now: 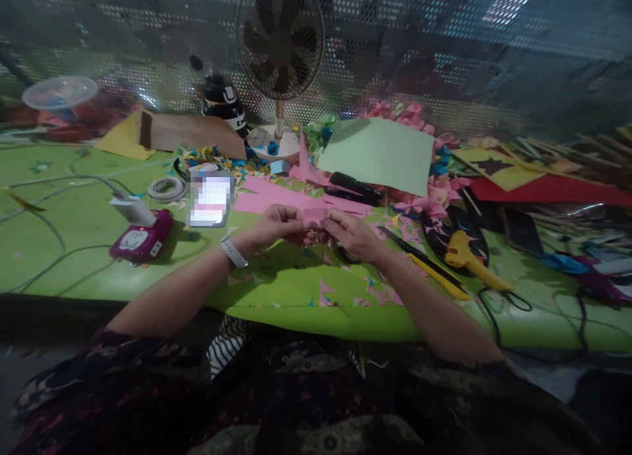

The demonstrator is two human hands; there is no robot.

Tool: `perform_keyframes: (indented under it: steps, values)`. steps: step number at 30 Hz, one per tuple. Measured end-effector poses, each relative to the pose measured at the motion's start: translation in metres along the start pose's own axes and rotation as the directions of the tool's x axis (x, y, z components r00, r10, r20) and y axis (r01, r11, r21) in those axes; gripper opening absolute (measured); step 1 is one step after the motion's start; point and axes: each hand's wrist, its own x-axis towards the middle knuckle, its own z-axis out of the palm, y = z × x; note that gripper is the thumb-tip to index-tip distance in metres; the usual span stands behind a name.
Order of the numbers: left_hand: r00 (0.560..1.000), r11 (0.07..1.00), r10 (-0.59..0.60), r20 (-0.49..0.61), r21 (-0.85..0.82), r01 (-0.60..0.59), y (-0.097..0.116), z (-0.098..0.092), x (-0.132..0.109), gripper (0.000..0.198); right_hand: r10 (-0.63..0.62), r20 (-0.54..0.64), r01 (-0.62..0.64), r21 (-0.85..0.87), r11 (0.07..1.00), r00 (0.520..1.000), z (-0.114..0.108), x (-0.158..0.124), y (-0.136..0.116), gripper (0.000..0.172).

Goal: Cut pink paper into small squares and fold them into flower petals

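Both hands meet over the green table, near its front edge. My left hand [281,224] pinches the left side of a small pink paper piece [313,214]. My right hand [349,232] is closed on the same piece from the right, its thumb and fingertips close to the left ones. Something small and dark shows under the right palm, too hidden to make out. Just behind the hands lie pink paper strips [269,197] and a black stapler [353,187]. Pink paper scraps [328,290] are scattered in front of them.
A phone [211,200], a tape roll [166,189] and a purple power socket [143,241] with cables lie left. Rightward are a yellow cutter [434,274] and a yellow glue gun [469,257] with its cord. Behind stand a fan [280,43], a black bottle [222,106] and a light green sheet [380,152].
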Motion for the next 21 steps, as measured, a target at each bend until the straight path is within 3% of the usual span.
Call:
perform_keyframes:
  steps: [4, 12, 18, 21]
  values:
    - [1.000, 0.995, 0.015, 0.001, 0.094, -0.015, -0.001, 0.000, 0.000, 0.036, -0.048, -0.044, 0.041, -0.138, 0.990, 0.998, -0.002, 0.000, 0.001, 0.033]
    - [0.985, 0.975, 0.122, -0.118, 0.201, -0.097, -0.003, 0.004, 0.001, 0.036, -0.042, -0.031, 0.037, -0.146, 0.989, 0.999, -0.003, 0.003, 0.006, 0.033]
    - [0.964, 0.964, 0.208, -0.166, 0.203, -0.173, -0.003, 0.012, -0.001, 0.033, -0.077, -0.014, 0.071, -0.273, 0.959, 0.997, -0.011, 0.003, 0.000, 0.027]
    - [0.943, 0.959, 0.245, -0.223, 0.198, -0.202, -0.002, 0.007, 0.001, 0.033, -0.021, 0.032, 0.032, -0.376, 0.926, 0.999, -0.023, 0.000, -0.005, 0.025]
